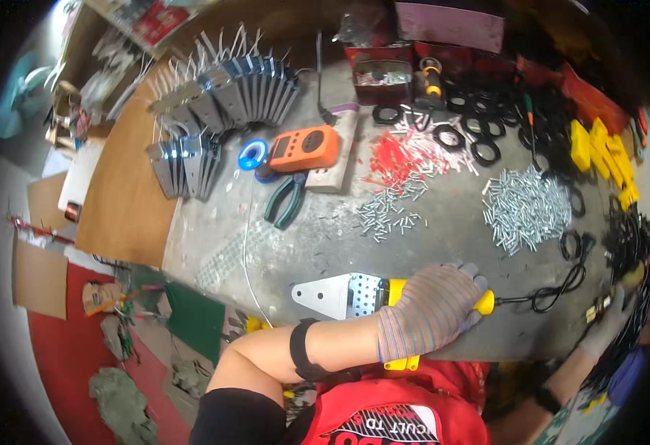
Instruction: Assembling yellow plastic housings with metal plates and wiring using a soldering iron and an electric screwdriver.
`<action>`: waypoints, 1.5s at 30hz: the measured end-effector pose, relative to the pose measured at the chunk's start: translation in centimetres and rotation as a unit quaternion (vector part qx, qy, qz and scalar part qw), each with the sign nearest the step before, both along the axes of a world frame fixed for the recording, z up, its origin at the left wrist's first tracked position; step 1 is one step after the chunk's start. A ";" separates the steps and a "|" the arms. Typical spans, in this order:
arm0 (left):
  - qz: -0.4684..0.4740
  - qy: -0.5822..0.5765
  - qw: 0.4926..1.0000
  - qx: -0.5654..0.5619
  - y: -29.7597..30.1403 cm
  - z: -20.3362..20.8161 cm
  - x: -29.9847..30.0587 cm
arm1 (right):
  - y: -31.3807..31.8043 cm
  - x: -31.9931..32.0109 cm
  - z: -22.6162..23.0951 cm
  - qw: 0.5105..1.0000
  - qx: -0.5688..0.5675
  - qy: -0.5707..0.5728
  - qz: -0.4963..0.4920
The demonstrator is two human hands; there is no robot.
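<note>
My left hand, in a striped grey glove, is closed over the yellow handle of a pipe welding iron. The tool lies at the table's near edge, its flat, tapering metal plate pointing left and a perforated metal guard beside the handle. From the handle's right end runs a black power cord, loosely coiled. Far to the right, my right hand, also gloved, reaches to a bundle of black cables at the table's edge. Its fingers are blurred and partly hidden among them.
Screws lie heaped right of centre, near red and white sleeves and black rings. Yellow handle shells sit far right. At left are an orange meter, green-handled pliers, a blue-rimmed spool and metal plates.
</note>
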State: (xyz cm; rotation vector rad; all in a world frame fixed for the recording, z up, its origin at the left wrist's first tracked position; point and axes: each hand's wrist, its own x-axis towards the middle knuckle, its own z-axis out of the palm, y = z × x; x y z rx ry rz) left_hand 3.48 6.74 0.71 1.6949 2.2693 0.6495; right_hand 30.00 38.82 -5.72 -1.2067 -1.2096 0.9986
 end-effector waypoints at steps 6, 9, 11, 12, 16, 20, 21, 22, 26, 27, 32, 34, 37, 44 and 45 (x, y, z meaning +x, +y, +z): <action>-0.022 -0.031 0.995 0.096 -0.7 -0.8 -0.7 | -8.2 -4.4 4.1 0.966 0.134 0.059 0.211; -0.010 0.017 0.997 0.080 -1.2 -1.4 -2.3 | -13.3 -12.5 8.7 0.765 -0.127 0.386 0.500; -0.025 0.005 0.995 0.092 -1.0 -1.0 -2.2 | -16.6 -14.8 9.1 0.821 -0.036 0.341 0.455; -0.020 -0.013 0.998 0.054 -0.8 -0.5 -2.0 | -17.7 -15.1 9.4 0.829 -0.008 0.328 0.453; -0.006 -0.032 0.999 -0.012 -0.5 0.1 -1.4 | -20.2 -16.7 9.7 0.877 0.038 0.263 0.400; 0.002 -0.043 0.999 -0.023 -0.2 0.2 -1.2 | -20.2 -16.9 8.8 0.856 0.020 0.245 0.454; -0.003 -0.057 0.997 -0.044 0.0 0.4 -1.3 | -20.3 -17.0 9.0 0.863 0.033 0.224 0.452; -0.007 -0.071 0.995 -0.064 0.0 0.5 -1.4 | -20.3 -17.1 9.1 0.862 0.032 0.222 0.455; 0.018 -0.045 0.998 0.042 -0.4 -1.5 -1.3 | -20.8 -17.6 9.0 0.854 0.038 0.175 0.488; 0.010 -0.047 0.998 0.037 -0.4 -1.6 -1.3 | -21.1 -17.7 8.9 0.863 0.051 0.136 0.484; 0.001 -0.057 0.998 -0.019 0.2 -1.7 -1.4 | -20.9 -18.7 8.5 0.852 0.069 0.123 0.505; -0.017 -0.046 0.998 -0.050 0.1 -1.5 -1.3 | -21.6 -18.0 9.1 0.916 0.100 0.117 0.370; -0.010 -0.045 0.999 -0.026 0.2 -1.4 -1.2 | -20.9 -16.2 9.6 0.799 0.095 0.213 0.554; -0.030 -0.025 0.998 -0.042 0.2 -1.4 -1.5 | -21.4 -15.1 8.8 0.841 0.045 0.165 0.514; -0.025 -0.032 0.998 -0.045 0.4 -1.3 -1.3 | -21.1 -15.2 8.7 0.840 0.044 0.165 0.516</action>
